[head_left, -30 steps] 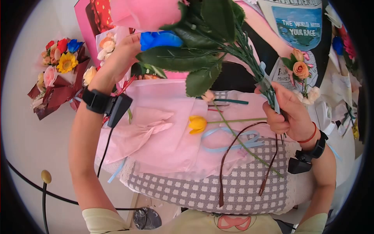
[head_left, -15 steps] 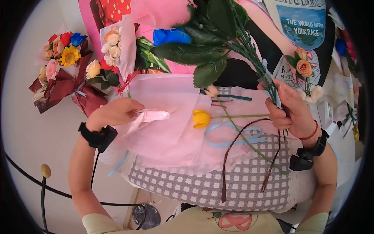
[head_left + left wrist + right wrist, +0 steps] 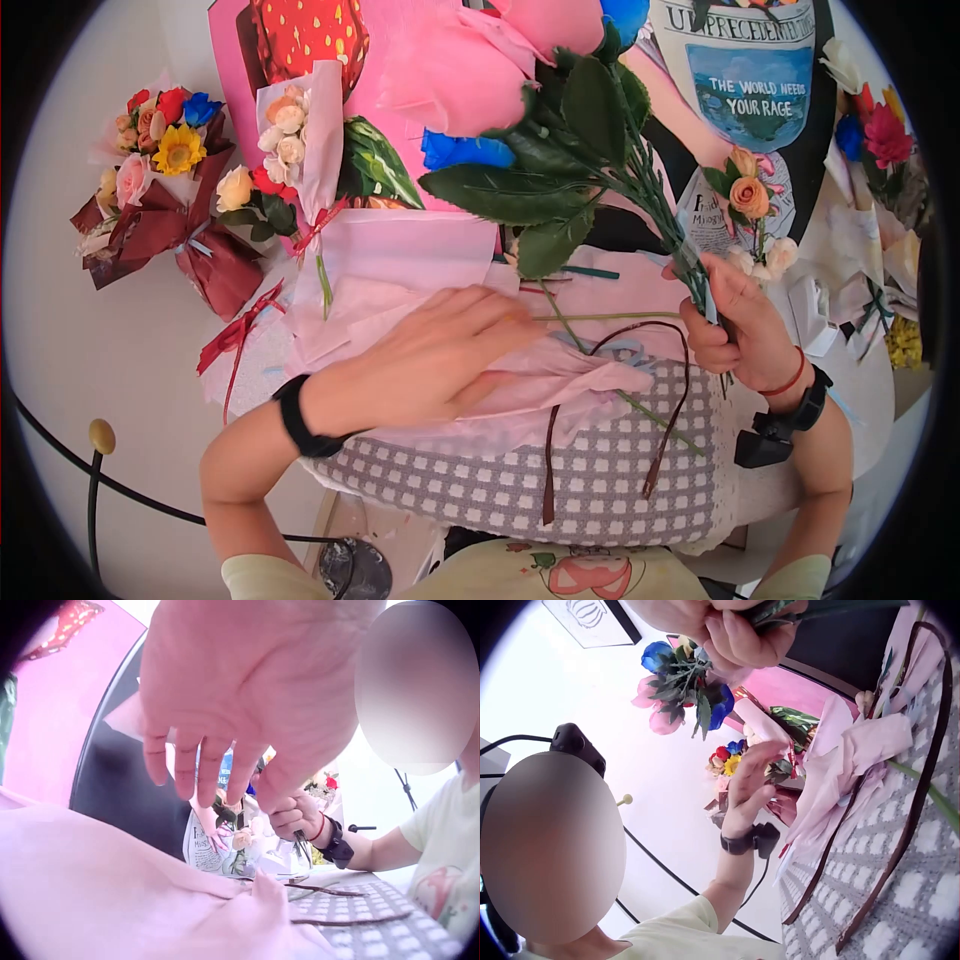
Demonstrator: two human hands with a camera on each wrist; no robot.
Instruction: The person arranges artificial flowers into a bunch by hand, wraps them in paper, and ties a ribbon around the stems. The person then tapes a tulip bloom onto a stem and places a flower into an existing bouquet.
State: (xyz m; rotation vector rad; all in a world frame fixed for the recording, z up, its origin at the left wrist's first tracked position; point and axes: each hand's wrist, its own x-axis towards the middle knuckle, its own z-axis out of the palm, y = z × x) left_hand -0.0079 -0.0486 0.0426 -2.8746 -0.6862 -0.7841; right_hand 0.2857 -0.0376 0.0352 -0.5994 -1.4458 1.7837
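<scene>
My left hand [image 3: 430, 355] is over crumpled pink paper [image 3: 600, 376], its fingers extended to the right; the left wrist view shows the palm and straight fingers of that hand [image 3: 251, 697] with nothing held. In the head view my right hand [image 3: 740, 325] grips the taped lower stems [image 3: 690, 265] of an upright-slanting bunch with large pink roses [image 3: 455, 80], blue flowers [image 3: 465, 150] and dark green leaves [image 3: 505, 195]. The paper hides the yellow tulip's head. A brown cord [image 3: 550, 450] loops right of the paper.
Wrapped bouquets stand at the left, one in dark red paper [image 3: 215, 270]. Small orange roses [image 3: 748, 197] lie beyond my right hand, and more flowers [image 3: 885, 135] are at the far right. A checked cloth [image 3: 480, 490] covers the near edge.
My left hand has come down from the flowers and swept right across the pink paper, whose folds now reach farther right over the tulip. My right hand keeps its grip on the stems.
</scene>
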